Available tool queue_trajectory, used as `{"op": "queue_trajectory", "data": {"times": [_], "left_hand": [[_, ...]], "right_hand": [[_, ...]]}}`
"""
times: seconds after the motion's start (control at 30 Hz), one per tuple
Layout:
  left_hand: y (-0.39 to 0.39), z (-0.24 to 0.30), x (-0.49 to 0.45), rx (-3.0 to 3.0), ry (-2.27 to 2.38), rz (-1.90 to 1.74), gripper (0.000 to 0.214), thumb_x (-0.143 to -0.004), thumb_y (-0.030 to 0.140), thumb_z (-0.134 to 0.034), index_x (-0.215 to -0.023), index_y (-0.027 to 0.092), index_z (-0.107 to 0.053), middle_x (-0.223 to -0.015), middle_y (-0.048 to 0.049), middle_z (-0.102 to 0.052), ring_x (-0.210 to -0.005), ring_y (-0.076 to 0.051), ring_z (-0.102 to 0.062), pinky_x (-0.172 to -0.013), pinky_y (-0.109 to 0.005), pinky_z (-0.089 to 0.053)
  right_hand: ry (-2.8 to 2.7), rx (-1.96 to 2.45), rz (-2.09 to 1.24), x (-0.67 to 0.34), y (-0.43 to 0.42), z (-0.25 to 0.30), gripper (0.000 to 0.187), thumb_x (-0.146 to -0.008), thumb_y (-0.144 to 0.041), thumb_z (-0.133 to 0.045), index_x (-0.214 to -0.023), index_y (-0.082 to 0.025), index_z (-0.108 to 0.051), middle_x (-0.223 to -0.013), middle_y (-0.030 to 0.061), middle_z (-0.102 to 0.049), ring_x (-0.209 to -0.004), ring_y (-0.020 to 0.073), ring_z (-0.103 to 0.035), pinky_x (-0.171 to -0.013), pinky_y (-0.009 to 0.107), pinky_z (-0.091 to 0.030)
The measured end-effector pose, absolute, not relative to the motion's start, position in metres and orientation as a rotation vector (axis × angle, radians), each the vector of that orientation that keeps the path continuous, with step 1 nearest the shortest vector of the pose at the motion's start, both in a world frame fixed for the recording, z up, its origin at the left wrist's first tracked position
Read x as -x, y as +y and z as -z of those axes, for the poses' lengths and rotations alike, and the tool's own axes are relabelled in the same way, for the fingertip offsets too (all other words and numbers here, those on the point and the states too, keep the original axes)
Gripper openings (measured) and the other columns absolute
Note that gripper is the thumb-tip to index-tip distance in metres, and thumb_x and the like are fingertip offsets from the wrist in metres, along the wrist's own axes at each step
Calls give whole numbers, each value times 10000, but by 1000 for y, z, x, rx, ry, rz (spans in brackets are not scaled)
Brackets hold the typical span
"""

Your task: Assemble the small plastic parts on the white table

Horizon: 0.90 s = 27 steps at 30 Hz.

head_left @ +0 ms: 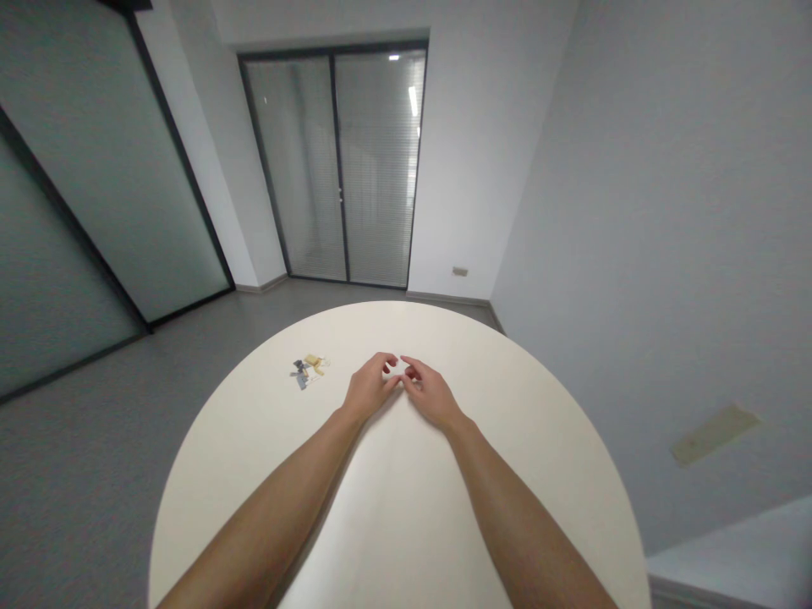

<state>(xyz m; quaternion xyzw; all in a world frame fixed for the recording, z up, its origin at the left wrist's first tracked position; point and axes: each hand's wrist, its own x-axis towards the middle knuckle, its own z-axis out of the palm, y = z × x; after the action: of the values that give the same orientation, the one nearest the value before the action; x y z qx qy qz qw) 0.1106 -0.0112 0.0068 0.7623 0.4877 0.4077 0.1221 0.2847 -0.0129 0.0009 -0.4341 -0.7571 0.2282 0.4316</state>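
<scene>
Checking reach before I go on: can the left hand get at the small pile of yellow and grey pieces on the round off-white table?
Probably yes: the left hand is nearer, and only tabletop shows between it and the pile, though it may hold something.

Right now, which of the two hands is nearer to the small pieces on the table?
The left hand; it is between the small pieces and the farther right hand.

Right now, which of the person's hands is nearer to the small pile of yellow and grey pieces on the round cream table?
Left. The left hand is right of the pile, apart from it; the right hand is farther right, beyond the left.
</scene>
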Motion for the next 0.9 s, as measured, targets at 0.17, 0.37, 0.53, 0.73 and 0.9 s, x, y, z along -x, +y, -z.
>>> {"op": "queue_trajectory", "data": {"times": [0.17,0.37,0.53,0.73,0.9], "left_hand": [[-13,-10,-112,-2198,1457,-1168,255,-833,272,-629,-1078,239,-567,-1041,-5,-659,-874,-148,-615,-728,-267,-473],[-14,-12,-113,-2193,1413,-1167,247,-835,302,-639,-1066,242,-575,-1026,-4,-663,-868,-146,-619,-723,-265,-479],[-13,-10,-112,-2202,1410,-1161,245,-842,274,-625,-1081,242,-580,-1039,-7,-665,-869,-145,-617,-732,-265,-483],[-13,-10,-112,-2241,1404,-1162,289,-849,266,-624,-1133,238,-581,-1039,-12,-666,-861,-147,-619,-741,-273,-490],[-13,-10,-112,-2280,1379,-1151,274,-864,278,-610,-1135,241,-591,-1040,-12,-665,-880,-151,-618,-746,-275,-499]], "right_hand": [[-1863,1058,-542,-284,-13,-1,405,-909,-240,-509,-1312,-254,-547,-1034,36,-675,-904,156,-624,-789,289,-497],[-1839,1062,-530,-286,-11,-1,361,-881,-208,-522,-1229,-250,-605,-1045,37,-685,-913,167,-632,-816,308,-507],[-1798,1048,-530,-285,-9,1,339,-908,-232,-495,-1219,-247,-630,-1129,59,-677,-936,170,-636,-838,322,-517],[-1815,1004,-517,-286,-9,1,326,-935,-240,-470,-1203,-248,-654,-1180,68,-668,-1032,181,-623,-892,331,-507],[-1792,1056,-547,-285,-9,0,323,-932,-271,-482,-1216,-236,-634,-1141,62,-682,-941,171,-638,-849,319,-512]]}}
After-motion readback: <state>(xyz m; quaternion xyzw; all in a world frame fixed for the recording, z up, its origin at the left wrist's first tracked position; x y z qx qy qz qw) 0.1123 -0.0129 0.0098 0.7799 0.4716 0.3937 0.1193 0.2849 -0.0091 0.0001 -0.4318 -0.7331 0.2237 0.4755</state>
